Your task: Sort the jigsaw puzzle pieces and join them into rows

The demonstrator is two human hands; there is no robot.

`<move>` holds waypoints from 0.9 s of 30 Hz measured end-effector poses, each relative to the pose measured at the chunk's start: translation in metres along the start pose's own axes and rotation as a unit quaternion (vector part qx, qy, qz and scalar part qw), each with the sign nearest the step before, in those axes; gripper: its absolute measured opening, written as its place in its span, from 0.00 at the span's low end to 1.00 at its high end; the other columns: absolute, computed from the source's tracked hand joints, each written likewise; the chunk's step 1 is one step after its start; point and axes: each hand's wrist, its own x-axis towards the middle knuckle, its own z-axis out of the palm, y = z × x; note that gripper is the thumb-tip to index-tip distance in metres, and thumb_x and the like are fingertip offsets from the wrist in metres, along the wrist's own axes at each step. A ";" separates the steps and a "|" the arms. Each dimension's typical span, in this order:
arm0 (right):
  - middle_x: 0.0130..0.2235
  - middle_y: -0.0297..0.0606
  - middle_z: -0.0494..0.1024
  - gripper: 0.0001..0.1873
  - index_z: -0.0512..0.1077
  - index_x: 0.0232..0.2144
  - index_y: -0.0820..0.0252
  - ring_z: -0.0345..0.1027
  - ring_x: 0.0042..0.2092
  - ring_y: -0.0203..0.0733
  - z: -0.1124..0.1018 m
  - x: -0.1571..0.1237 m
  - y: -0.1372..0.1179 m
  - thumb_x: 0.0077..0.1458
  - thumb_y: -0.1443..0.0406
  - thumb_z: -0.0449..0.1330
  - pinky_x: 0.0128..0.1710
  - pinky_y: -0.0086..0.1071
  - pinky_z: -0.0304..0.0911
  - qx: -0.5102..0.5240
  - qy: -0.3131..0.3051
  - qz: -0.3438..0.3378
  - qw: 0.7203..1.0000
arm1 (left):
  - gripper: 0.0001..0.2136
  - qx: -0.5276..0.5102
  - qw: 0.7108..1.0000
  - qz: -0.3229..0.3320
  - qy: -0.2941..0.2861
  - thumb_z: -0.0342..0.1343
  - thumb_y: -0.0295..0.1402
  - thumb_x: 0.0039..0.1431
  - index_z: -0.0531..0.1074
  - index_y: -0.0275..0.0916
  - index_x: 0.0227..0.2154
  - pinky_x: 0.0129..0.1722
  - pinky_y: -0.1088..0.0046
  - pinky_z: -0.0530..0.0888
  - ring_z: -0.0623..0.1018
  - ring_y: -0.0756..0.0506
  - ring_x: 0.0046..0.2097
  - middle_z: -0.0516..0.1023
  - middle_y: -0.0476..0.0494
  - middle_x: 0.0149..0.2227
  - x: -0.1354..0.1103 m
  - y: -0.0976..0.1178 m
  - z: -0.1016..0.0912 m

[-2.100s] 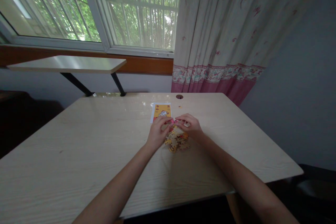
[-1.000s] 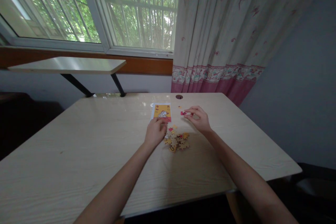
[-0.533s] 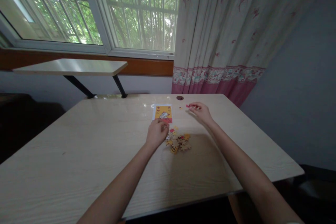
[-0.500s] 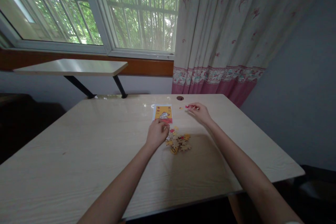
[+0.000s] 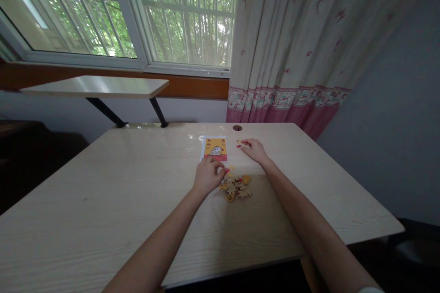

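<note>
My right hand (image 5: 255,150) is closed in a pinch on a small red jigsaw puzzle piece (image 5: 239,146), low over the desk. Just beyond that piece lies a small yellow puzzle piece (image 5: 238,141). My left hand (image 5: 207,176) rests at the left edge of a heap of loose puzzle pieces (image 5: 237,187), its thumb and forefinger closed about a reddish piece (image 5: 227,171). Some pieces in the heap show yellow or red print, others bare tan backs. Above my left hand lies a picture card (image 5: 216,147) with a white animal on yellow and red; my fingers cover its lower edge.
The pale wooden desk (image 5: 137,183) spans the view. A round cable hole (image 5: 237,128) is near its back edge. A raised shelf (image 5: 103,86) on black legs stands at the back left. A curtain (image 5: 285,100) hangs behind, beside a barred window (image 5: 185,18).
My right hand has moved left and slightly nearer with the red piece, bringing it beside the yellow piece. My left thumb and fingers have closed in at the reddish piece on the heap.
</note>
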 end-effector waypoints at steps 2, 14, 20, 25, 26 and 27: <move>0.39 0.40 0.76 0.13 0.74 0.39 0.58 0.65 0.41 0.40 -0.001 -0.003 -0.002 0.51 0.60 0.58 0.43 0.33 0.57 -0.037 -0.005 -0.030 0.999 | 0.11 -0.001 1.000 -0.002 -0.004 0.53 0.40 0.52 0.77 0.41 0.30 0.41 0.64 0.67 0.70 0.41 0.40 0.72 0.42 0.34 0.000 0.000 0.000; 0.39 0.39 0.77 0.12 0.75 0.38 0.58 0.64 0.42 0.41 -0.003 -0.009 -0.014 0.55 0.65 0.54 0.45 0.34 0.55 -0.106 -0.019 -0.094 0.990 | 0.12 -0.001 1.000 0.010 -0.015 0.52 0.42 0.53 0.77 0.40 0.31 0.41 0.65 0.66 0.70 0.41 0.40 0.73 0.42 0.34 -0.001 0.000 0.000; 0.38 0.39 0.77 0.11 0.75 0.38 0.58 0.64 0.41 0.41 -0.003 -0.009 -0.013 0.55 0.65 0.54 0.44 0.34 0.55 -0.097 -0.020 -0.111 0.989 | 0.11 -0.007 1.000 0.011 -0.020 0.53 0.40 0.53 0.77 0.40 0.31 0.42 0.65 0.66 0.70 0.41 0.41 0.73 0.42 0.35 -0.001 0.001 0.000; 0.38 0.38 0.77 0.11 0.75 0.38 0.57 0.64 0.41 0.41 -0.002 -0.009 -0.011 0.55 0.64 0.54 0.44 0.34 0.55 -0.102 -0.022 -0.112 0.988 | 0.11 -0.005 1.000 0.005 -0.027 0.51 0.39 0.55 0.77 0.40 0.32 0.42 0.65 0.66 0.70 0.42 0.41 0.73 0.42 0.34 -0.001 0.003 -0.002; 0.38 0.38 0.77 0.11 0.75 0.38 0.57 0.64 0.41 0.41 -0.002 -0.009 -0.011 0.55 0.65 0.54 0.44 0.34 0.55 -0.103 -0.023 -0.111 0.988 | 0.11 -0.004 1.000 0.005 -0.028 0.51 0.38 0.55 0.77 0.40 0.32 0.42 0.65 0.66 0.70 0.42 0.41 0.73 0.42 0.34 -0.001 0.003 -0.002; 0.38 0.38 0.77 0.11 0.75 0.38 0.57 0.64 0.41 0.41 -0.002 -0.009 -0.011 0.55 0.65 0.54 0.44 0.34 0.55 -0.104 -0.024 -0.111 0.988 | 0.11 -0.004 1.000 0.005 -0.030 0.50 0.38 0.55 0.77 0.40 0.32 0.42 0.65 0.66 0.70 0.42 0.41 0.73 0.41 0.34 -0.001 0.003 -0.002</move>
